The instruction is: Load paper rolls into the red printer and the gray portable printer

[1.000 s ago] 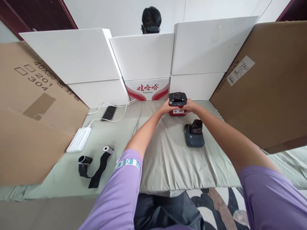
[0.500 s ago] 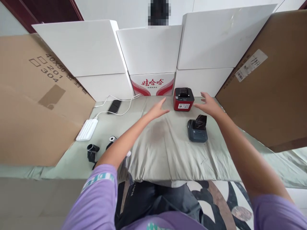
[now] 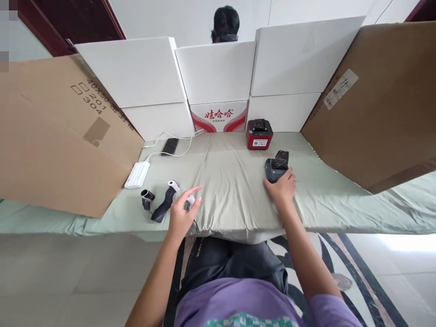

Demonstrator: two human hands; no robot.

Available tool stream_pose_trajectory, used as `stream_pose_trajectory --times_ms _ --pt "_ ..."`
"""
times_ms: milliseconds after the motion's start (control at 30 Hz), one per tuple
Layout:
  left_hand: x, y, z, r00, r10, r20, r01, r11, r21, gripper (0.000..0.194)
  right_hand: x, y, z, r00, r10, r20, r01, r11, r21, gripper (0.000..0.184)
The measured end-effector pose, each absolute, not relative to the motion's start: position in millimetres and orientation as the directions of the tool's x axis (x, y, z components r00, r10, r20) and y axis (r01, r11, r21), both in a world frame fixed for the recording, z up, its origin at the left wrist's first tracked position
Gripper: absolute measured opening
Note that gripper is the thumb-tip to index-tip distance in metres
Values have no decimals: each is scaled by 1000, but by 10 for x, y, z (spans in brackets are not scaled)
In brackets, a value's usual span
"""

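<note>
My right hand (image 3: 282, 187) grips the near side of a small dark label printer (image 3: 274, 169), thumb at its left corner and fingers at its right. A crumpled black strip stands up from the printer's top. My left hand (image 3: 184, 212) hovers by the table's front edge, thumb and forefinger apart, holding nothing. Just beyond it lies a roll with a white core and an unrolled dark strip (image 3: 164, 205). A pale roll (image 3: 190, 200) is partly hidden behind the left fingers. Farther left, a dark roll (image 3: 146, 198) stands with its end up.
A red and black printer (image 3: 259, 135) sits at the back. On the left are a white power strip (image 3: 137, 175), a black phone (image 3: 169, 146) and white cables. White boxes (image 3: 218, 72) wall the back; brown cardboard (image 3: 374, 109) flanks both sides.
Both hands have drawn back toward me from around the red printer. My right hand has come onto the dark label printer; my left has moved near the rolls. The view has shifted.
</note>
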State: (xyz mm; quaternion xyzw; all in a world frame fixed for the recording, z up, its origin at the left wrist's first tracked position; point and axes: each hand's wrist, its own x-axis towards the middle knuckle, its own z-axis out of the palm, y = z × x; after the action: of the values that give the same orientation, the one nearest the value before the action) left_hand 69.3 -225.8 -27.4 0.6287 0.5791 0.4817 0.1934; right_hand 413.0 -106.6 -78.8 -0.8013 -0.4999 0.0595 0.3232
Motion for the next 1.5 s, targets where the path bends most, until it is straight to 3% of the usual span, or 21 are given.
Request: stream_pose_trajectory --times_ms 167,467,667,800,967,1200,1500 --pt "759 -2534 -553 -247 899 360 500 -200 842 26 3898 -1114 -799 470 835 286 751 -208 -627 98" --pt "1276 -1980 -652 -11 969 246 551 -199 810 53 2624 -1687 -881 248 917 313 679 66 -731 89" --pt "1474 -1850 -764 10 983 183 565 -156 810 64 2411 -1770 -957 230 919 319 711 65 -701 67" --pt "1644 -1838 -845 -79 986 145 604 -68 794 66 2433 -1751 -1004 304 914 269 706 -26 -708 60" --pt "1723 -1898 -854 -122 979 161 660 -41 750 66 2437 -1748 -1015 305 914 266 716 -37 -697 58" --pt "1668 -1832 -910 -73 991 111 541 -54 840 67 2425 -1747 -1046 312 902 299 706 -9 -708 60" --pt "1667 -1684 -919 -112 986 122 488 -52 871 68 2448 -1736 -1070 252 910 330 675 79 -734 63"
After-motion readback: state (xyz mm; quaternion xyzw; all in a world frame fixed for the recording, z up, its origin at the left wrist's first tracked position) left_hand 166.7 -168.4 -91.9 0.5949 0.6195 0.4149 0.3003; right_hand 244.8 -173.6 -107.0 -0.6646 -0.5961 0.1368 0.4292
